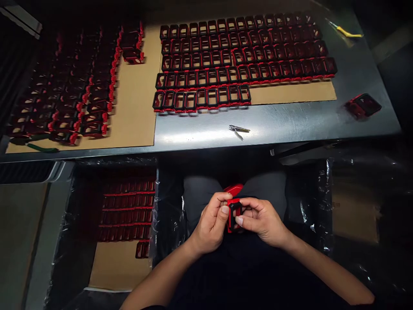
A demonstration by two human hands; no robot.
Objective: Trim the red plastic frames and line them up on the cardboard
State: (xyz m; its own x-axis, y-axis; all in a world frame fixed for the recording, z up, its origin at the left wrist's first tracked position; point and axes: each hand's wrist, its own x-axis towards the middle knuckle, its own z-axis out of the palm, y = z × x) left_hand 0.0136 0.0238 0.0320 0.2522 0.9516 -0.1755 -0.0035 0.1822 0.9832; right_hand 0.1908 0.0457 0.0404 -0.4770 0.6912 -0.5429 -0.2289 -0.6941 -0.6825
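Two hands grip one red-and-black frame above the lap

The left hand (211, 224) and the right hand (261, 219) both hold a small red-and-black frame (235, 215) between thumbs and fingers, one at each side of it. Just behind it, a red object (233, 189) shows between the thighs in grey trousers (206, 193).

To the left stands a box lined with dark plastic (112, 275); rows of similar frames (127, 211) lie in it on cardboard.

Beyond the knees runs a metal counter (200, 133). Near its front edge lie small pliers (239, 129). Behind them, rows of frames (213, 75) cover a cardboard sheet (293, 92), with more frames (67, 94) on the left and green-handled pliers (41, 148) before them. At the right are a lone frame (364, 105) and a yellow-handled tool (348, 33).
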